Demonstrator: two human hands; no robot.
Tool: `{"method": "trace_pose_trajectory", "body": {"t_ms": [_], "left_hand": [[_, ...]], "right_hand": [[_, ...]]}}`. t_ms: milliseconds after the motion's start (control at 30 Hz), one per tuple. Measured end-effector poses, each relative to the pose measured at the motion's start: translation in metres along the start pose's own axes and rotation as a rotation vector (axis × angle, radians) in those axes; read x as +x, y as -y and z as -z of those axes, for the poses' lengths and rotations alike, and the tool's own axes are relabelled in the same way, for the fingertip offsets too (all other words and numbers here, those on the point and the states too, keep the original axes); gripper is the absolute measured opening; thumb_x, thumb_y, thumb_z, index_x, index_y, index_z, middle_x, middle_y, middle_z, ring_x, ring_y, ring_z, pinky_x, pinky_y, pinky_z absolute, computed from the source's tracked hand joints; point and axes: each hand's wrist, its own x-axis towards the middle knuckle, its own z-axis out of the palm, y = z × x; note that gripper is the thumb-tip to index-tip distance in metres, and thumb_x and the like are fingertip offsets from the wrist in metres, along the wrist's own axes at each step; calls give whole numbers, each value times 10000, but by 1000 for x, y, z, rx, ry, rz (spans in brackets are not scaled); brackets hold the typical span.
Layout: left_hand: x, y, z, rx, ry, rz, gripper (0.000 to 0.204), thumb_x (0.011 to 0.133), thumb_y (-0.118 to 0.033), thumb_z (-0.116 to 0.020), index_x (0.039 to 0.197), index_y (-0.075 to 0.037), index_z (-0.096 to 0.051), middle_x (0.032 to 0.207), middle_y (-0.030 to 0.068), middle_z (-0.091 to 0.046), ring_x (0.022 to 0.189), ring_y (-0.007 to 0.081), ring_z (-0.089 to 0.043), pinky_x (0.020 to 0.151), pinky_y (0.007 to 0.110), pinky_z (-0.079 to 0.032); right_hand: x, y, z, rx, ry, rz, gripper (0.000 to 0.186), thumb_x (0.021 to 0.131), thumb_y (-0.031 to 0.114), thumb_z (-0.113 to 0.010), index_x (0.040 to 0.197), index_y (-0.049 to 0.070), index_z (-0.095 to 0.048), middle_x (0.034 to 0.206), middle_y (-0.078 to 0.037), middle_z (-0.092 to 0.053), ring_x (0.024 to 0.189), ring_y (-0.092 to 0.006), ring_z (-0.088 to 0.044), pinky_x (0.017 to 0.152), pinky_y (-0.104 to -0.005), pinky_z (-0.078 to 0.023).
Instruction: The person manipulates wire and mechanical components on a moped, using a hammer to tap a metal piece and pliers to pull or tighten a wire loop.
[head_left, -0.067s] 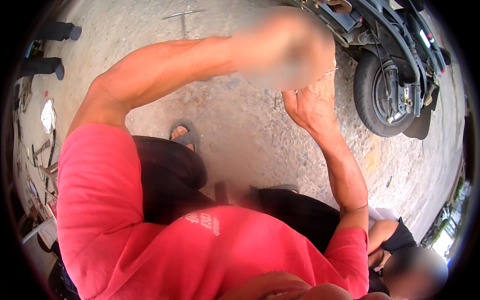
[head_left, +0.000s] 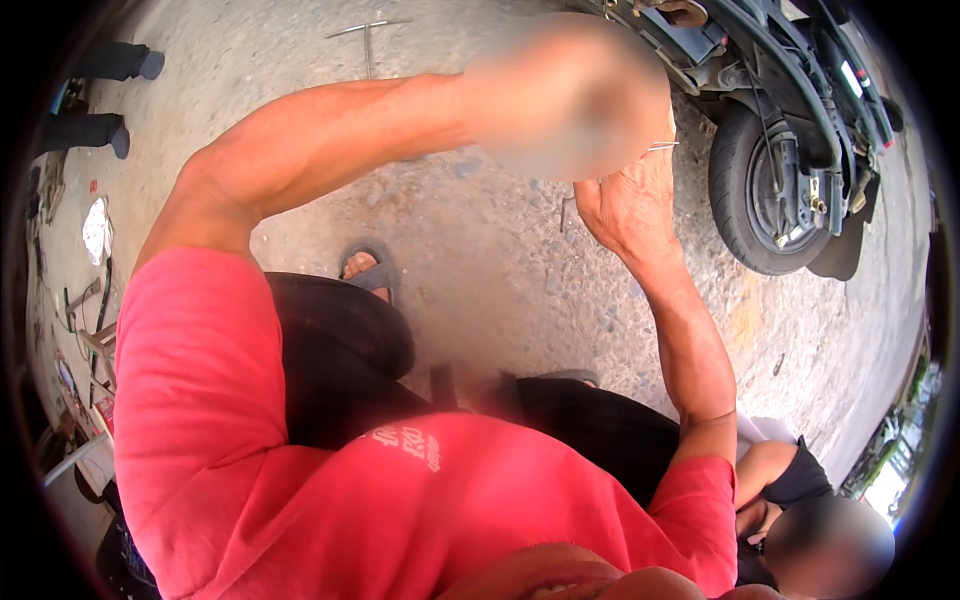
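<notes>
"What's in the left hand [head_left: 545, 95] and right hand [head_left: 632, 205]?"
"Too blurred; I can't tell grip or opening."
"The thin metal piece [head_left: 664, 146]?"
"At the right hand's far end, left of the motorbike tyre [head_left: 728, 200]."

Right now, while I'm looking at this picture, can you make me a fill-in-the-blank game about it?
1. The metal bar on the ground is shaped like the letter ____.
2. The wheel is on the ____ side of the picture.
3. The right hand shows in part, but a blur covers the whole of the person's ____ hand.
4. The trousers on the person's legs are coloured ____.

Missing words: T; right; left; black.
</notes>
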Motion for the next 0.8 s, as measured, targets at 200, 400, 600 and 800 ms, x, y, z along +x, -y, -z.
{"method": "trace_pose_trajectory", "body": {"t_ms": [200, 400, 600, 800], "left_hand": [[0, 12, 1, -222, 23, 140, 251, 996, -263, -560, 1054, -49, -679, 908, 27, -697, 762, 122, -658, 653, 293, -550], [7, 9, 10, -324, 39, 270, 239, 1000, -241, -558, 1074, -33, -650, 893, 55, -689, 764, 147, -655, 685, 311, -542], [-5, -17, 9, -459, 6, 506, 231, 1004, -219, -556, 1094, -17, -621, 877, 83, -682, 766, 171, -651, 717, 330, -533], [-26, -100, 18, -579, 140, 698, 307, 1041, -297, -522, 1096, -6, -603, 775, 72, -633, 814, 204, -633, 768, 376, -493]], "right_hand": [[-11, -17, -2, 38, 376, -238, 269, 893, 186, -596, 1117, 46, -649, 1098, -165, -663, 1111, -371, -588, 951, -506, -458], [-3, -5, -9, 142, 545, -509, 300, 916, 275, -576, 1110, 58, -648, 1009, -176, -691, 924, -376, -649, 782, -490, -522], [-8, 47, -59, 1246, 88, -1114, 301, 915, 252, -545, 1045, 14, -675, 808, -112, -657, 791, -226, -637, 707, -399, -520], [-10, 67, 10, 1109, 464, -685, 336, 896, 242, -466, 1108, 34, -623, 876, -78, -583, 854, -181, -579, 749, -376, -489]]}}
